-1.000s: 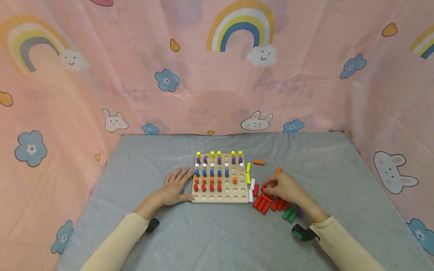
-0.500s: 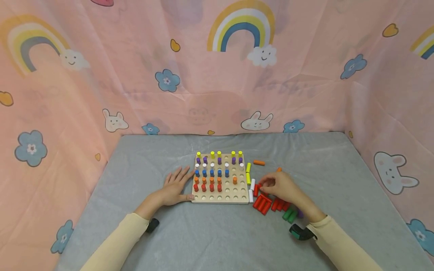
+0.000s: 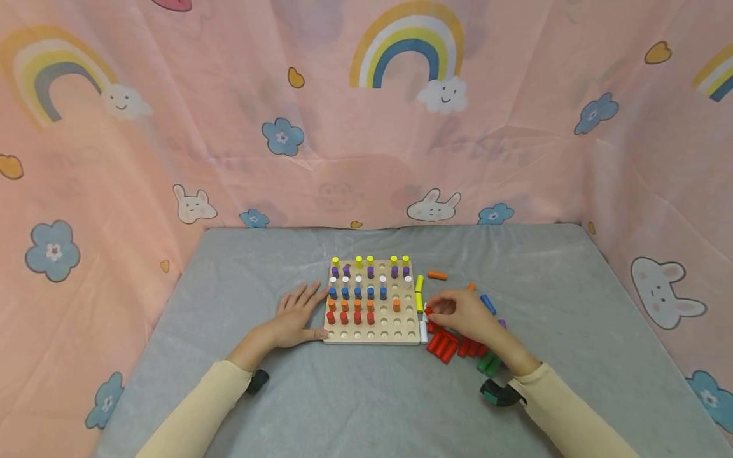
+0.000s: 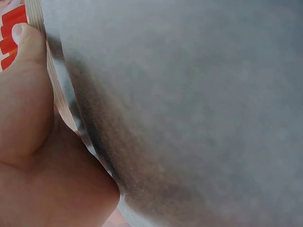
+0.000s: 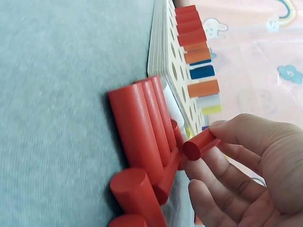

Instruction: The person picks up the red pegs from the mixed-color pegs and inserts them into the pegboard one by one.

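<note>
A wooden pegboard (image 3: pixel 372 340) holds rows of yellow, purple, white, blue, orange and red pegs, with bare holes toward its front and right. At its left edge my left hand (image 3: pixel 294 320) lies with fingers spread, thumb on the front left corner. My right hand (image 3: pixel 466 315) is just right of the board, pinching a red peg (image 5: pixel 201 143) between thumb and fingers. Beneath that hand, several loose red pegs (image 5: pixel 135 125) lie on the cloth. In the left wrist view, the left thumb (image 4: pixel 32 47) rests at the board's edge.
White (image 3: pixel 424 331) and yellow pegs (image 3: pixel 419 302) lie along the board's right side. Orange (image 3: pixel 438 275), blue (image 3: pixel 488 304) and green pegs (image 3: pixel 489 362) are scattered farther right on the grey cloth (image 3: pixel 343 401). A pink patterned curtain (image 3: pixel 366 140) surrounds the table.
My right hand has moved left toward the board with the red peg in its fingers, uncovering a blue peg behind it. The left hand stays in place.
</note>
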Demonstrator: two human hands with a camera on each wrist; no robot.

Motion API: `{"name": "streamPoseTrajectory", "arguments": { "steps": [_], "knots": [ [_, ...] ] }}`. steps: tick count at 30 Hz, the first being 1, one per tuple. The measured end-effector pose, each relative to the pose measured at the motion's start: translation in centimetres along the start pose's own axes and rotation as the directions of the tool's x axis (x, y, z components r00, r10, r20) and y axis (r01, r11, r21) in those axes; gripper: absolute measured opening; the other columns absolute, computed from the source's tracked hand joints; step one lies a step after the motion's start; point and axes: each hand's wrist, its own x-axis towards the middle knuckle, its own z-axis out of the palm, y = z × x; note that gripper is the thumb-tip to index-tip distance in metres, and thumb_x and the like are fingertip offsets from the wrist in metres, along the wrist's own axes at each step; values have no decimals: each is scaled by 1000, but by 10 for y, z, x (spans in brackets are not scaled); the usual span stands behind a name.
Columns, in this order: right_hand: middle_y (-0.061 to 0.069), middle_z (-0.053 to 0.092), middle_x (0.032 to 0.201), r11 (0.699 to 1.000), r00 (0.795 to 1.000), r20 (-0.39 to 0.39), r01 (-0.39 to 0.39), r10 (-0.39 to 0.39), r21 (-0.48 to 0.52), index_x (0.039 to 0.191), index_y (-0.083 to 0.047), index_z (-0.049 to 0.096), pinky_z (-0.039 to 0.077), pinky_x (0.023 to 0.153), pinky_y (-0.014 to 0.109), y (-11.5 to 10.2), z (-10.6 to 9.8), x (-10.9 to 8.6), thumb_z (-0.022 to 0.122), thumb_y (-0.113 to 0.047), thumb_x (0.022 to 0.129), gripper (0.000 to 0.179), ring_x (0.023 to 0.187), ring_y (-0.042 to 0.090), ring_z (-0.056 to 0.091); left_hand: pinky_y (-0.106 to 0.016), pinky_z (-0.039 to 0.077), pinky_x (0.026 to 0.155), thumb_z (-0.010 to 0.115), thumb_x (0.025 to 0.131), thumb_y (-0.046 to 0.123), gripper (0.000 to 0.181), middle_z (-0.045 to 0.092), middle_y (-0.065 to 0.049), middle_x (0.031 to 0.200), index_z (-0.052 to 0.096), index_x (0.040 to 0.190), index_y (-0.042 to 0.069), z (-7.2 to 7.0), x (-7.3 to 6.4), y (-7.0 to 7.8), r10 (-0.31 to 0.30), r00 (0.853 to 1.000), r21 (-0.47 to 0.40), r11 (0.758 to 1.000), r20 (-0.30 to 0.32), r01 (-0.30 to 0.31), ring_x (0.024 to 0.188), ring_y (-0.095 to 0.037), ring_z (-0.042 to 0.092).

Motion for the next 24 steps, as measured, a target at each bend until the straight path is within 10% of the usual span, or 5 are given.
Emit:
{"name": "streamPoseTrajectory", "arguments": {
  "steps": [24],
  "knots": [
    [-1,71,92,995,997,-42,68,-65,73,102,-17,72,53,67,21,-22,23,5,78,-20,86,17,79,12,63,-68,0,117,57,87,67,100,3,-13,169,10,161,21,6,2,-8,18,1000,-13,1000,-23,-19,154,-42,-2]
  ]
}}
